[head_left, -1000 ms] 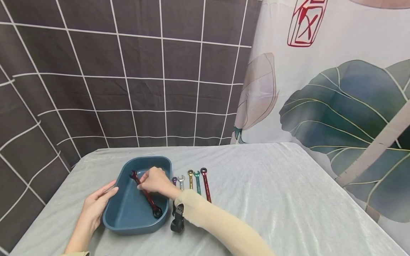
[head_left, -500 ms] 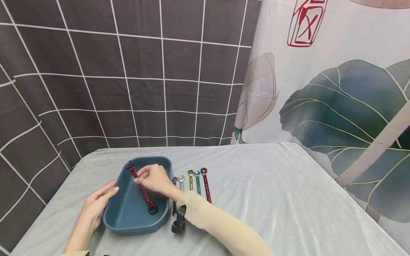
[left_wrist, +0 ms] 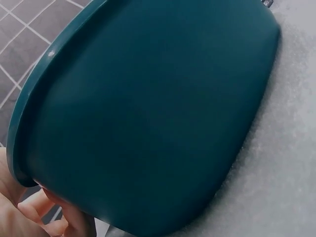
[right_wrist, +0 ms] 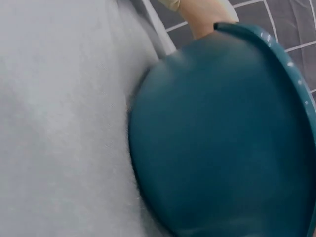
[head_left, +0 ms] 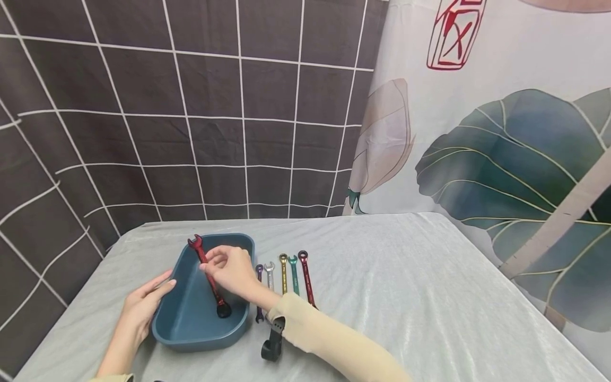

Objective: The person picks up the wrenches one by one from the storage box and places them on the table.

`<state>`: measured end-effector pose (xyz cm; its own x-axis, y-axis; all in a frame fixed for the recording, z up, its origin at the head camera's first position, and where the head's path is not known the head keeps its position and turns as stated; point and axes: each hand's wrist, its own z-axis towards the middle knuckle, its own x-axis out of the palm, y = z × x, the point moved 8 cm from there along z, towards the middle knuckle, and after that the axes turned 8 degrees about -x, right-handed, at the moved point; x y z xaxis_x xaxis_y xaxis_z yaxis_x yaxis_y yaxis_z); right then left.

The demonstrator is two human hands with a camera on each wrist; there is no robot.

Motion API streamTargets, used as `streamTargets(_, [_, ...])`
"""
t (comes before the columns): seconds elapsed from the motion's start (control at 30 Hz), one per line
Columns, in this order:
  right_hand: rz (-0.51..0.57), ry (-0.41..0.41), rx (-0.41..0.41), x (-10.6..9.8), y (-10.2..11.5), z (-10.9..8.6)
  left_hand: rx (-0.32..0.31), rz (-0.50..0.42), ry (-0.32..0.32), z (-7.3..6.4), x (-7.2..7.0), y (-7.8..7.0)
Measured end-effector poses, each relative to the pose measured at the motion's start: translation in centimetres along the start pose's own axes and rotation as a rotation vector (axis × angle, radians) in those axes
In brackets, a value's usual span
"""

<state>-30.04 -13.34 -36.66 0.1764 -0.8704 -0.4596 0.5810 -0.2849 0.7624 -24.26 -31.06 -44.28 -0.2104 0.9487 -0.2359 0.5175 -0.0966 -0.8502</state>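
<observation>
My right hand pinches a red combination wrench near its middle, over the inside of a blue plastic tub. The wrench slants, its open end up by the far left rim and its dark ring end low toward the tub's floor. At the tub's left side, my left hand grips the rim. The left wrist view shows that hand's fingers curled against the outer wall, just under the lip. In the right wrist view the tub wall fills much of the frame and hides the right hand.
Right of the tub lies a row of wrenches: purple, silver, gold, green and another red wrench. My right forearm covers some lower ends. A black strap hangs from that wrist. Light cloth covers the table.
The right hand has raised the held red wrench; its open end has risen toward the far left rim, and its ring end has shifted left. The left hand stays at the tub.
</observation>
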Motion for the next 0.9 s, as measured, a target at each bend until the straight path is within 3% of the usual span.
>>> streamTargets(0.33, [0.193,-0.152,0.042,-2.3,0.3,-0.9,0.004,-0.006,-0.025,-0.2,0.0,-0.1])
streamTargets(0.63, [0.197,-0.187,0.024,-5.0,3.9,-1.8,0.013,0.024,-0.053,-0.3,-0.2,0.0])
streamTargets(0.9, [0.235,-0.21,0.016,-6.1,3.9,-1.7,0.014,0.038,-0.056,-0.3,-0.2,-0.1])
